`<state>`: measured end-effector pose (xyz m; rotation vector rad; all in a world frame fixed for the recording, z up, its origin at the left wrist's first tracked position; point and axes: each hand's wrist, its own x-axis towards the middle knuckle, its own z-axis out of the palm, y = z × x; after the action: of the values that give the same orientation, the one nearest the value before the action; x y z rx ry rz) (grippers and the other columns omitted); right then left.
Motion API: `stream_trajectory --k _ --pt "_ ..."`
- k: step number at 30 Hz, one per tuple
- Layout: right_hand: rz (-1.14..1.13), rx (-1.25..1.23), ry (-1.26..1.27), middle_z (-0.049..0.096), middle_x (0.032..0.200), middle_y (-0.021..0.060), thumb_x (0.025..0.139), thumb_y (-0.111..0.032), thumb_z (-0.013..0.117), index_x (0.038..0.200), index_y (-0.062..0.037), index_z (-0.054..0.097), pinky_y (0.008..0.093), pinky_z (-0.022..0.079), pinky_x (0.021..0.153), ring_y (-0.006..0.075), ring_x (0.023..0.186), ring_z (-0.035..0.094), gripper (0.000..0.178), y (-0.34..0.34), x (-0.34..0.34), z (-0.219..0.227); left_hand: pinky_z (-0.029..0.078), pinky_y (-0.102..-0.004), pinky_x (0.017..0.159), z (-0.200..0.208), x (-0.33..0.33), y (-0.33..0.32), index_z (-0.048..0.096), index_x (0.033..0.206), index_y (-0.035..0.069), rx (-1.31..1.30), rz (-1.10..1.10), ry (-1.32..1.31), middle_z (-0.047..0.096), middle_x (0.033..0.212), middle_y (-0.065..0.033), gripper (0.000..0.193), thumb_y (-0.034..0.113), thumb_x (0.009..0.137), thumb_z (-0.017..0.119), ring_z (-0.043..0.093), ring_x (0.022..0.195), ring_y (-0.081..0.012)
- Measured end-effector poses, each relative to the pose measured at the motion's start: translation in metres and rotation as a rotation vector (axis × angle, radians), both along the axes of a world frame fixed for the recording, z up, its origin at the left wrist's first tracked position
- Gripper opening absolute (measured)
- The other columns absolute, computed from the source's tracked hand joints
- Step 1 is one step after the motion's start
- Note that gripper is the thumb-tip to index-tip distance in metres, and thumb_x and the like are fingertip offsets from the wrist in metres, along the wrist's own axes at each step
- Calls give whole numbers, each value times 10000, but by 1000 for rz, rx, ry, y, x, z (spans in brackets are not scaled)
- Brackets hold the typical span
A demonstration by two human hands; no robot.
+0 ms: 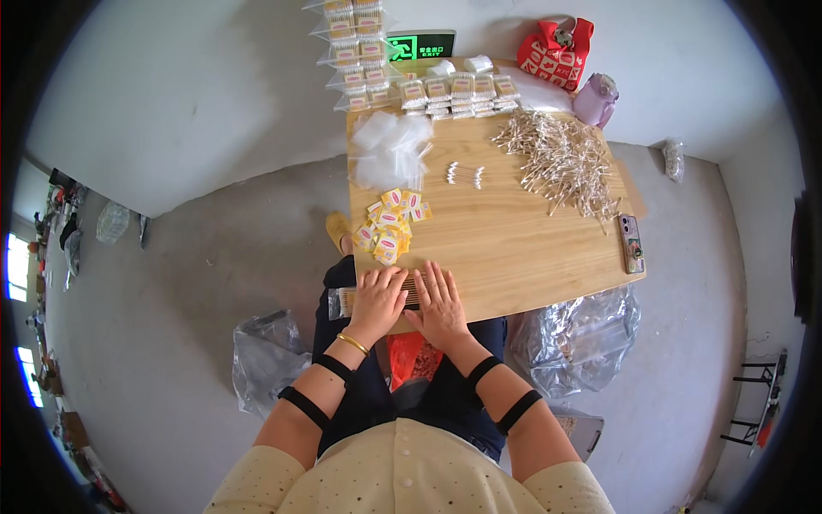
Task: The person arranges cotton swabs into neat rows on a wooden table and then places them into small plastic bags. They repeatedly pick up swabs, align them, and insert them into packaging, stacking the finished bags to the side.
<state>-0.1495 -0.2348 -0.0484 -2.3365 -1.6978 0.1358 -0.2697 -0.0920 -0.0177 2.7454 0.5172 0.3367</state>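
Note:
A clear plastic bag of cotton swabs (346, 300) lies flat at the near left edge of the table, its left end sticking out past my hand. Over it bends my left hand (377, 301), fingers curled down onto the bag and thumb toward the middle. My right hand (439, 304) rests flat with outstretched fingers on the bag's right part. Thin brown swab sticks show in a row between the two hands. Just beyond is a loose pile of yellow and white cards (390, 224). Much of the bag is hidden under my hands.
On the wooden table (479, 248) are empty clear bags (390, 150), a few swabs (465, 175), a big swab heap (561, 163) and a phone (631, 244). Stacked packs (458, 92), a lilac jug (596, 99) and a red bag (556, 53) stand behind.

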Motion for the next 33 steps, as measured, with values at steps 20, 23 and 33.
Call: stream_trajectory --k 20,23,33 --pt "-10 1 -1 193 1713 227 986 -568 554 1632 -31 282 525 119 1304 352 1606 154 884 1 -1 -1 275 -517 1200 4 -36 -6 615 1354 77 88 69 38 592 1371 -66 444 184 923 636 517 1327 -238" --pt "-10 -9 -6 190 1714 227 988 -572 548 1634 -32 280 525 118 1304 352 1606 154 883 1 -1 0 258 -526 1210 5 -37 -7 615 1359 74 57 56 46 595 1371 -67 444 182 929 631 543 1299 -224" --pt "-9 -17 2 196 1714 221 990 -565 556 1634 -31 277 523 118 1304 350 1606 153 882 1 -2 2 207 -552 1240 9 -41 -6 625 1364 93 81 15 75 592 1385 -77 439 176 934 629 539 1331 -233"
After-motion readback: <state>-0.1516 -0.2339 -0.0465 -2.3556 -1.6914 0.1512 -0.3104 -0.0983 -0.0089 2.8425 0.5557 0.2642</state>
